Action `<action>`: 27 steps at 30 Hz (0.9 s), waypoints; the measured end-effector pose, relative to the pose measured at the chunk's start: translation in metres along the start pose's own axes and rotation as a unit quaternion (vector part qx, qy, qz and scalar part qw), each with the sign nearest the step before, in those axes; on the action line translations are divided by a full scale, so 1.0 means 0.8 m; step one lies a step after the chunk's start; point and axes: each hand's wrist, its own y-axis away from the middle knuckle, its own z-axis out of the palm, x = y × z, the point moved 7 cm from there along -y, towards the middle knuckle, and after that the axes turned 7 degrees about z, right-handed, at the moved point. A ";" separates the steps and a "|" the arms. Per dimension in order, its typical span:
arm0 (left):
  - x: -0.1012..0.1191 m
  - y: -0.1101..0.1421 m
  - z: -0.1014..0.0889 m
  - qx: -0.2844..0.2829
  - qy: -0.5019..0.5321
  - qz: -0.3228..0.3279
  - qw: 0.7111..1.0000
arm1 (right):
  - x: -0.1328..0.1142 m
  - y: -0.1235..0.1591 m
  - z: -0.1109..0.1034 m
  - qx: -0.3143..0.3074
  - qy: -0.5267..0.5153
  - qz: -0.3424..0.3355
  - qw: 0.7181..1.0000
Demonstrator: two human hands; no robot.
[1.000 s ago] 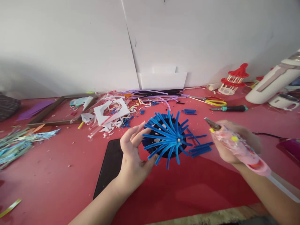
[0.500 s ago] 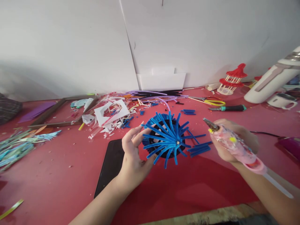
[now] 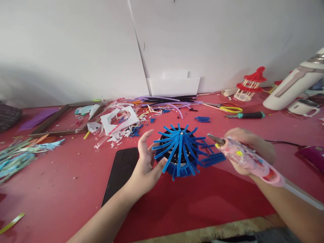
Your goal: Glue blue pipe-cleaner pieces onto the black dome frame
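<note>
The left hand (image 3: pixel 144 177) holds a dome of blue fuzzy stems with black inside (image 3: pixel 180 148) by its left side, thumb and fingers half open around it; whether it rests on the red worktop (image 3: pixel 63 192), I cannot tell. The right hand (image 3: pixel 255 143) has its fingers curled around a pink glue gun (image 3: pixel 250 161), the nozzle just apart from the dome. Between them lie short blue sticks (image 3: pixel 214 160) — and a flat black phone (image 3: pixel 118 173) is partly hidden by the left wrist. Toward the back right corner are a black-handled cutter (image 3: pixel 250 115), yellow-handled scissors (image 3: pixel 231 109) and a white flask (image 3: pixel 288 87).
</note>
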 end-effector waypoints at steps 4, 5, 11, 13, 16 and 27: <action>-0.001 -0.001 0.000 -0.006 0.005 -0.014 1.000 | -0.011 -0.003 0.007 -0.003 -0.036 0.016 0.999; -0.003 -0.001 0.000 -0.006 0.011 -0.021 1.000 | -0.013 -0.005 0.009 -0.010 -0.024 0.023 0.999; -0.007 0.001 -0.002 0.008 0.023 -0.033 0.999 | -0.033 -0.015 0.003 -0.027 0.011 -0.032 0.999; -0.006 0.001 -0.002 0.009 0.031 -0.030 0.999 | -0.036 -0.018 0.007 -0.052 0.024 -0.028 0.998; -0.006 0.001 0.001 0.001 0.048 -0.035 0.998 | -0.041 -0.020 0.009 -0.050 0.028 -0.025 0.998; -0.001 0.008 -0.006 0.049 -0.054 0.001 0.997 | -0.046 -0.018 0.014 -0.047 0.063 -0.046 0.996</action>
